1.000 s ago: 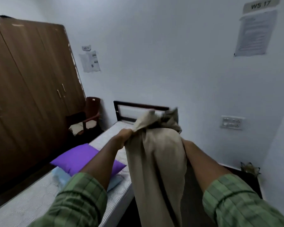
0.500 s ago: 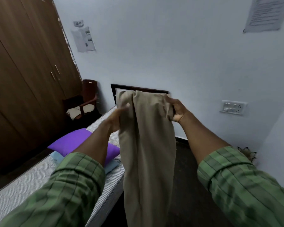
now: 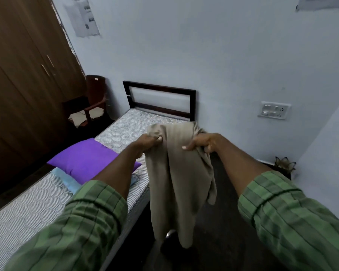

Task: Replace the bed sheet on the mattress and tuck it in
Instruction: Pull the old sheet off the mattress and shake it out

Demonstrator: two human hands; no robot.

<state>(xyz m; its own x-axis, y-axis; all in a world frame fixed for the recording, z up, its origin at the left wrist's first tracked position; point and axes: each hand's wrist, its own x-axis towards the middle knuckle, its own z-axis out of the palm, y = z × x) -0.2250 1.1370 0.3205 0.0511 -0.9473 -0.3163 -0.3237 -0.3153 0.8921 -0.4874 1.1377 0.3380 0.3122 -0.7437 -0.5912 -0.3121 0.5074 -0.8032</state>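
Two hands in view, both raised over the near edge of the bed. Left hand point(image 3: 148, 141) curled tight, fingers pressed together and pinching the upper left corner of one beige bed sheet point(image 3: 179, 173). Right hand point(image 3: 203, 143) gripping the upper right part of the same sheet, thumb laid across the front of the cloth, other fingers folded behind it. One sheet only, bunched at the top between the two hands, hanging in long vertical folds beside the mattress edge, lower end dangling near the dark floor point(image 3: 223, 231), not yet spread on the bed. One bare mattress point(image 3: 20, 218), grey with fine stripes, lying on a single bed with one dark frame headboard point(image 3: 160, 90) against the pale wall. Two pillows on the mattress: one purple pillow point(image 3: 86, 159) on top, one light blue pillow point(image 3: 67, 180) partly under it, touching. Two green checked sleeves, one on each forearm, left sleeve point(image 3: 76, 231) and right sleeve point(image 3: 294, 222), both pushed back from the wrists. One brown wardrobe point(image 3: 24, 75) along the left side, two slim door handles visible. One wooden chair point(image 3: 92, 104) in the corner between wardrobe and headboard, something pale on its seat. One switch panel point(image 3: 274, 110) on the right wall. Two sheets of paper taped high on the wall, print too blurred to read.
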